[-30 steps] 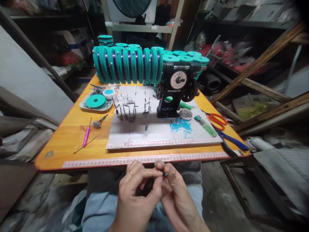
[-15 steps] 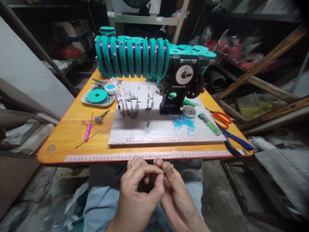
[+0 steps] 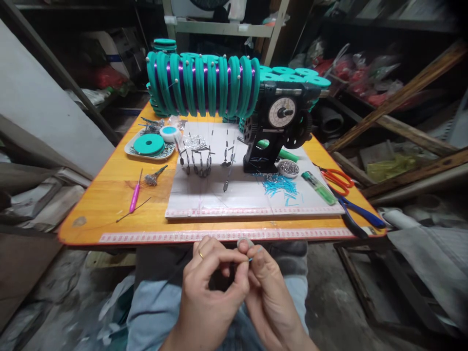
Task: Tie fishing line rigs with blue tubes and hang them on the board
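Note:
Just in front of the table edge, above the lap, both hands meet fingertip to fingertip. My right hand [image 3: 272, 295] is closed, pinching a thin blue tube [image 3: 250, 259] between thumb and fingers. My left hand [image 3: 210, 287], with a ring on one finger, is closed in a pinch at the lower end of that tube. Whatever lies between its thumb and forefinger is too small to make out. A pale grey covering [image 3: 244, 242] shows on a right fingertip. Similar blue tubes [image 3: 281, 186] lie in a loose pile on the white board [image 3: 234, 195].
A black machine [image 3: 261, 156] carries a row of teal spools [image 3: 204, 85] with purple thread. Dark weights [image 3: 203, 170] on lines lie on the board. Around it are a bead dish [image 3: 288, 168], orange scissors [image 3: 338, 181], blue-handled pliers [image 3: 361, 214], a pink-handled tool [image 3: 135, 196] and a tray [image 3: 128, 151].
The blue tube has tilted from nearly upright to a flatter slant between the fingertips. Both hands otherwise stay in about the same place, and the view has shifted slightly.

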A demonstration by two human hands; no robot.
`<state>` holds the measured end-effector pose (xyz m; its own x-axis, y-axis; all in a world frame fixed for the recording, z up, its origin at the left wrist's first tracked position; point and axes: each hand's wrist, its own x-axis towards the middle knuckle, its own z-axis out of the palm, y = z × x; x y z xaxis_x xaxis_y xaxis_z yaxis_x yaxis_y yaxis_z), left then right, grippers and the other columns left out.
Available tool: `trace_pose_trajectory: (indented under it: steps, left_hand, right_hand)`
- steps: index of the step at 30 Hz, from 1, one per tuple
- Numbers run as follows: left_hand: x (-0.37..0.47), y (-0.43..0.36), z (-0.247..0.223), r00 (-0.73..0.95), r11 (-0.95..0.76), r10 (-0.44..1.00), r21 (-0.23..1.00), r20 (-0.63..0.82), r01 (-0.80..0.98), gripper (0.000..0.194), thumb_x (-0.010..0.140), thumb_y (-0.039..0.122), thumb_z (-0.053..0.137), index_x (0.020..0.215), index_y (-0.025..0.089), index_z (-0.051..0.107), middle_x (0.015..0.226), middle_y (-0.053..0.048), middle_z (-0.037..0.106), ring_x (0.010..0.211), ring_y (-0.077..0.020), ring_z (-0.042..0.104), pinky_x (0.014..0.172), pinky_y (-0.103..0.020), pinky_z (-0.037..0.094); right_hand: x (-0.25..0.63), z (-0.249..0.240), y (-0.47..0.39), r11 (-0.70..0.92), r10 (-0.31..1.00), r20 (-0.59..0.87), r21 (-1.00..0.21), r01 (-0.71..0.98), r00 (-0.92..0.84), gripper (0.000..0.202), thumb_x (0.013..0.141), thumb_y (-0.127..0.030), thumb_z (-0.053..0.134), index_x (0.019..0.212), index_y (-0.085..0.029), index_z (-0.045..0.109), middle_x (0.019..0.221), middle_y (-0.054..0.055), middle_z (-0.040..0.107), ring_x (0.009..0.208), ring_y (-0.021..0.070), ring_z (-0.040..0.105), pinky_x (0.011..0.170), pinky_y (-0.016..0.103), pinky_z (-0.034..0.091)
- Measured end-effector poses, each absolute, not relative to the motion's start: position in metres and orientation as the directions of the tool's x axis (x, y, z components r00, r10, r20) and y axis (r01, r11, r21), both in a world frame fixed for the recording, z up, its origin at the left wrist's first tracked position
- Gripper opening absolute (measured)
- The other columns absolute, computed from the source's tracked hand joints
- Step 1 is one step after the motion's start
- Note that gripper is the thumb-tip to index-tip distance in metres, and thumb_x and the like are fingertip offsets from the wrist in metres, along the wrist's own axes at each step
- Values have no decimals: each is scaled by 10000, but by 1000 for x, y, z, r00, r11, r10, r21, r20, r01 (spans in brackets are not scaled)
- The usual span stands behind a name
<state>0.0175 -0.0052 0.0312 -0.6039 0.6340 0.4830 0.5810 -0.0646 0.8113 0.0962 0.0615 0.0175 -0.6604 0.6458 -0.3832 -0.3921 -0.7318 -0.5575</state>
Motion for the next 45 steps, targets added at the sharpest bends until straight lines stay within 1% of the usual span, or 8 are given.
trace_pose_trajectory:
  steps: [3,10,17,21,28,32,38,45]
  left_hand:
    - [15,-7,27,-555,-118,614,761,561,638,173,828,31,663,911,179,696,774,8,594,723,-105,570,672,-237,478]
    - [6,-10,15,-358,-245,603,592,713,768,348,827,-40,667,1119,145,702,892,-31,603,827,-126,586,735,-269,509]
    - [5,-8,15,-278,-221,610,497,742,839,340,830,-63,652,1135,84,681,859,-43,592,807,-130,547,702,-277,480]
    - [6,-4,16,-275,-236,609,502,744,832,338,828,-73,646,1128,80,677,876,-54,613,830,-137,564,715,-280,493]
    - [8,0,12,-291,-306,630,573,721,760,426,825,-78,640,1190,141,664,942,-51,645,893,-146,614,775,-278,553]
    - [8,0,17,-296,-256,633,555,715,791,425,820,-38,655,1218,108,616,1021,-65,616,945,-127,614,823,-216,543]
    - [11,2,20,-376,-224,610,607,697,763,215,792,-34,625,908,144,598,947,-34,608,903,-94,622,823,-160,532]
    - [13,0,17,-384,-257,612,634,691,730,247,794,-38,643,949,154,647,961,-39,595,890,-114,630,768,-192,559]
  right_hand:
    - [97,14,63,-694,689,-371,-585,-419,-623,273,604,-348,922,641,-187,704,851,-16,659,682,61,594,659,163,516]
    - [106,14,72,-620,679,-275,-711,-332,-680,239,712,-328,865,632,-165,710,576,-9,627,554,52,571,573,130,477]
    - [115,6,78,-431,800,-181,-837,-338,-572,121,684,-260,879,763,-217,797,806,30,746,613,73,650,611,134,542]
    - [117,4,77,-310,846,-108,-896,-318,-523,106,708,-261,861,800,-244,811,906,51,758,674,95,675,636,149,560]
    - [115,10,80,-478,754,-201,-821,-312,-625,164,722,-338,851,701,-193,774,628,18,682,527,69,597,531,145,496]
    - [116,13,81,-539,730,-255,-785,-306,-634,179,737,-335,841,709,-177,764,637,5,651,526,55,574,525,140,473]
    - [116,12,81,-568,725,-272,-755,-327,-632,183,717,-320,856,698,-170,754,695,-8,634,519,42,576,529,136,463]
    - [115,16,76,-646,676,-304,-683,-341,-671,153,738,-314,846,734,-185,764,672,-10,655,495,18,535,508,113,427]
